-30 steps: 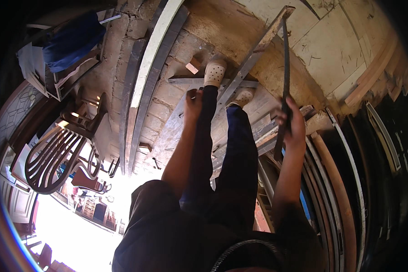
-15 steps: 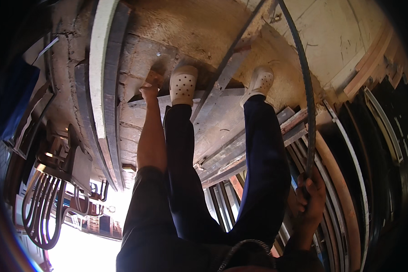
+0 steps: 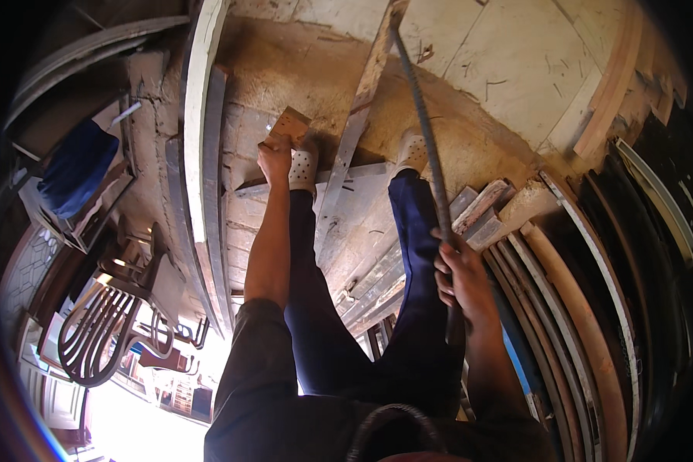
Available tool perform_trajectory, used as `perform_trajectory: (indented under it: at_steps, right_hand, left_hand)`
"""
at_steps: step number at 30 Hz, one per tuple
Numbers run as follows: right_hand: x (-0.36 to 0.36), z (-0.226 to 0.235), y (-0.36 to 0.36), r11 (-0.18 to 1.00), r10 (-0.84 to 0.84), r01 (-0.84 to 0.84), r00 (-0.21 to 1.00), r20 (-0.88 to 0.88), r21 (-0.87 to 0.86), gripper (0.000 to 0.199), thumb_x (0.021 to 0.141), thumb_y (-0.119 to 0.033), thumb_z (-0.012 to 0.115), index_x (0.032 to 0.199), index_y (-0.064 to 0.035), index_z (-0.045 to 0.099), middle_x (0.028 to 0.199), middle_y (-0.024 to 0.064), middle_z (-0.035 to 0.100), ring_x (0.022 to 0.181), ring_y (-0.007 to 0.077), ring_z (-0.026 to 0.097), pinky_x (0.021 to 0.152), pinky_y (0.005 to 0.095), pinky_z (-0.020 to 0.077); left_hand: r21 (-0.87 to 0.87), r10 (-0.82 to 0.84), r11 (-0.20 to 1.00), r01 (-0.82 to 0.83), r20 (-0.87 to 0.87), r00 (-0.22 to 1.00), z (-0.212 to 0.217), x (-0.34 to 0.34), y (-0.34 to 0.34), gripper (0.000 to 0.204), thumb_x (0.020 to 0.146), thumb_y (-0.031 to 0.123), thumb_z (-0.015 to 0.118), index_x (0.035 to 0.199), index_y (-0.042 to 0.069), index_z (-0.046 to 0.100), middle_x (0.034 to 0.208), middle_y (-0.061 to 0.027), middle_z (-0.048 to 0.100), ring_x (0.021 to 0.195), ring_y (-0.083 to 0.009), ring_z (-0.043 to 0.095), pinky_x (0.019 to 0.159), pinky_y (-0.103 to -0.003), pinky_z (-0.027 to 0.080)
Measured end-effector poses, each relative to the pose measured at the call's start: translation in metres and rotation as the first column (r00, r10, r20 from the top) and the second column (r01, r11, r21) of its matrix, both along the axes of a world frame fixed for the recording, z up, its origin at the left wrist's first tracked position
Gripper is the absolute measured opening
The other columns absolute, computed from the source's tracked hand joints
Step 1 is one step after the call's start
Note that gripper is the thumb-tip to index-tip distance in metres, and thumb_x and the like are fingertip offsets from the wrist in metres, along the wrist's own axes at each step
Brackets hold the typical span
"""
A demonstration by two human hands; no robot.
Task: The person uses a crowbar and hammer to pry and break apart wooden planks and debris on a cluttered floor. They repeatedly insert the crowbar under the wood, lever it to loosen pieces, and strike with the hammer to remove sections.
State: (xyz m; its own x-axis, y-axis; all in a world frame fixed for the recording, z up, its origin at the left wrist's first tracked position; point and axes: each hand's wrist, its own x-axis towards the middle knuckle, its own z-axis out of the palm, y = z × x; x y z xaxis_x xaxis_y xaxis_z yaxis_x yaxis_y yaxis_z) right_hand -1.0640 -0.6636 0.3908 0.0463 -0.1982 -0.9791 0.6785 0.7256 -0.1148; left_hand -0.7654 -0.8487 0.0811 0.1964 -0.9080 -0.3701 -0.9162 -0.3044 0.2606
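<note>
My left hand (image 3: 276, 160) is closed on a small brown wood block (image 3: 291, 123), beside my left shoe. That light, perforated clog (image 3: 302, 171) stands on the dusty floor. My right hand (image 3: 462, 279) wraps around a long dark ribbed steel bar (image 3: 425, 127) near its lower end. The bar slants up and to the left, in front of my right leg. Its far tip appears against or just in front of a narrow worn wooden batten (image 3: 354, 127); I cannot tell whether they touch. The other clog (image 3: 413, 150) is partly behind the bar.
Long pale and dark boards (image 3: 200, 131) run along my left. Planks and frames (image 3: 570, 323) stand in a row at right, with rough beams (image 3: 470, 212) beside my right leg. A wooden chair (image 3: 104, 331) is at the lower left. Pale sheets (image 3: 531, 69) lie at the far right.
My right hand has moved up and left, swinging the bar's far end left toward the batten. The left hand now holds the wood block a little higher and farther right in view. The view has shifted.
</note>
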Motion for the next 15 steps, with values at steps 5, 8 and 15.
perform_trajectory:
  at_steps: [5, 8, 15]
  right_hand:
    - [-0.020, -0.016, 0.081, 0.964, 0.223, -0.260, 0.904, -0.364, -0.056, 0.036, 0.096, -0.044, 0.048, 0.094, -0.0083, 0.050, 0.057, -0.0060, 0.035, 0.042, 0.0022, 0.032, 0.034, 0.0208, 0.0245]
    - [-0.058, 0.012, 0.090, 0.910, 0.391, -0.412, 0.825, -0.407, 0.039, 0.047, 0.097, -0.049, 0.042, 0.093, -0.0032, 0.051, 0.062, 0.0042, 0.045, 0.052, 0.0144, 0.044, 0.048, 0.0325, 0.0357]
    - [-0.190, -0.037, 0.037, 0.617, 0.679, -0.749, 0.353, -0.644, 0.240, 0.040, 0.099, -0.037, 0.039, 0.094, 0.0011, 0.053, 0.074, 0.0217, 0.059, 0.072, 0.0379, 0.061, 0.063, 0.0470, 0.0431]
  left_hand:
    - [-0.017, -0.095, 0.995, 0.094, -0.186, 0.978, 0.058, -0.082, 0.002, 0.058, 0.074, 0.043, 0.070, 0.095, -0.009, 0.055, 0.088, -0.0308, 0.062, 0.087, -0.0473, 0.060, 0.077, -0.050, 0.048]
    - [0.052, -0.070, 0.994, 0.093, -0.333, 0.940, 0.106, -0.103, 0.014, 0.057, 0.075, 0.040, 0.070, 0.098, -0.010, 0.055, 0.091, -0.0315, 0.061, 0.088, -0.0468, 0.060, 0.076, -0.050, 0.047]
    - [0.159, 0.128, 0.984, -0.078, -0.337, 0.933, 0.151, -0.078, 0.096, 0.056, 0.076, 0.038, 0.068, 0.099, -0.011, 0.054, 0.089, -0.0305, 0.061, 0.085, -0.0408, 0.062, 0.074, -0.043, 0.048]
